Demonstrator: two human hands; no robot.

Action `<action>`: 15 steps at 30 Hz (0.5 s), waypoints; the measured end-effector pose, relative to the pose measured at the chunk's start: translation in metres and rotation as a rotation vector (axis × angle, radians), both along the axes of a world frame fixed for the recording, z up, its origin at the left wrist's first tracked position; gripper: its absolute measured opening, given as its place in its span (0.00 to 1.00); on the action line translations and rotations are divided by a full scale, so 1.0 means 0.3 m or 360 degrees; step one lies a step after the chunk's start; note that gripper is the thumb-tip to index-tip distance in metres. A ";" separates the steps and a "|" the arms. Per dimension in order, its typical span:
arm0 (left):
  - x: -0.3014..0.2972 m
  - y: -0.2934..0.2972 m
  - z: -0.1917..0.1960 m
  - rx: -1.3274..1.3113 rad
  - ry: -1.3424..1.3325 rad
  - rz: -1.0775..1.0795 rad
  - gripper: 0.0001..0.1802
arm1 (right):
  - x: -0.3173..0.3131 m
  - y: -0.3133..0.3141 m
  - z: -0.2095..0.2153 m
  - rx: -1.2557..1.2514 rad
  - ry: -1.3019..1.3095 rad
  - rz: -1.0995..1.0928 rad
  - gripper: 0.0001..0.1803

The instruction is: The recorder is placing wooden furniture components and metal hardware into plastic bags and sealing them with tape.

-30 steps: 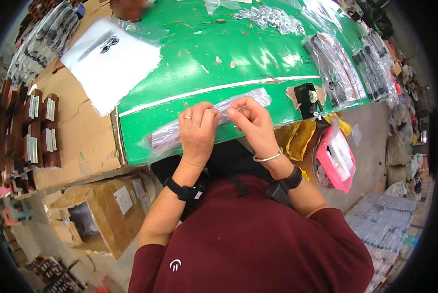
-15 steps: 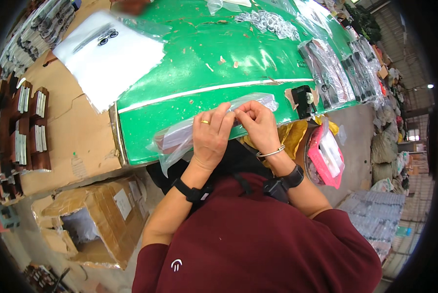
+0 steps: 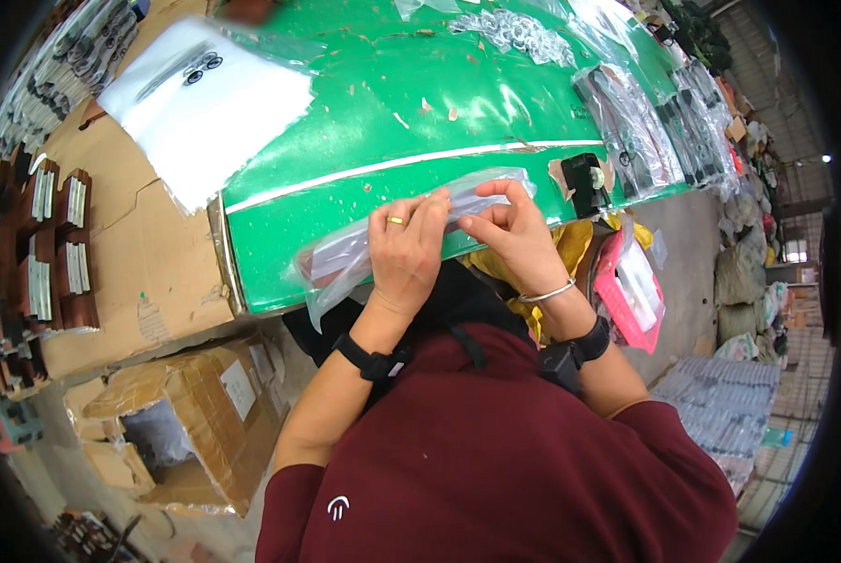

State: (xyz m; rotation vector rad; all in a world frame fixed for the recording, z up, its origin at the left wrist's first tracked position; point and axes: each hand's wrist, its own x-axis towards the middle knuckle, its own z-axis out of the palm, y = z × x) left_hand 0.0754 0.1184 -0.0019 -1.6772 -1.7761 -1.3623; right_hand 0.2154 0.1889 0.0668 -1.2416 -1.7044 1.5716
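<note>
The left hand [image 3: 406, 246] is gripping the film-wrapped strip [image 3: 339, 257] near the edge of the green table [image 3: 392, 122]; the right hand [image 3: 525, 246] is curving, fingertips parted. A loosening left grip could be letting it slide off

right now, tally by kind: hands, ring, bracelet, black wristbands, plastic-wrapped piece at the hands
Left hand and right hand: 2
Gold ring: 1
Silver bracelet: 1
Black wristbands: 2
Plastic-wrapped piece: 1
Total: 7
</note>
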 end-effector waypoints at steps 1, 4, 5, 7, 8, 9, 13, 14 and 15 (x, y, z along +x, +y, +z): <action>-0.004 0.011 -0.002 -0.0025 -0.0020 0.0026 0.14 | 0.006 -0.001 0.008 -0.0092 0.0060 0.0004 0.26; -0.014 0.022 0.005 -0.0088 -0.0060 0.0064 0.13 | 0.017 -0.027 -0.016 -0.0170 0.0188 -0.0176 0.21; -0.015 0.023 0.011 -0.0122 -0.0082 0.0078 0.12 | 0.022 -0.030 -0.033 -0.0177 0.0191 -0.0181 0.21; -0.017 0.027 0.024 -0.0127 -0.0112 0.0070 0.12 | 0.031 -0.034 -0.076 -0.0302 0.0245 -0.0194 0.18; -0.018 0.030 0.028 -0.0124 -0.0144 0.0064 0.11 | 0.026 -0.040 -0.093 -0.0288 0.0293 -0.0224 0.17; -0.020 0.034 0.030 -0.0133 -0.0138 0.0064 0.11 | 0.016 -0.049 -0.102 -0.0298 0.0298 -0.0226 0.17; -0.033 0.051 0.040 -0.0231 -0.0253 0.0091 0.08 | -0.028 -0.064 -0.155 -0.0240 0.0428 -0.0383 0.16; -0.034 0.053 0.042 -0.0265 -0.0297 0.0100 0.07 | -0.033 -0.063 -0.183 -0.0185 0.0455 -0.0406 0.15; -0.036 0.055 0.042 -0.0270 -0.0292 0.0101 0.07 | -0.036 -0.059 -0.212 -0.0191 0.0459 -0.0405 0.15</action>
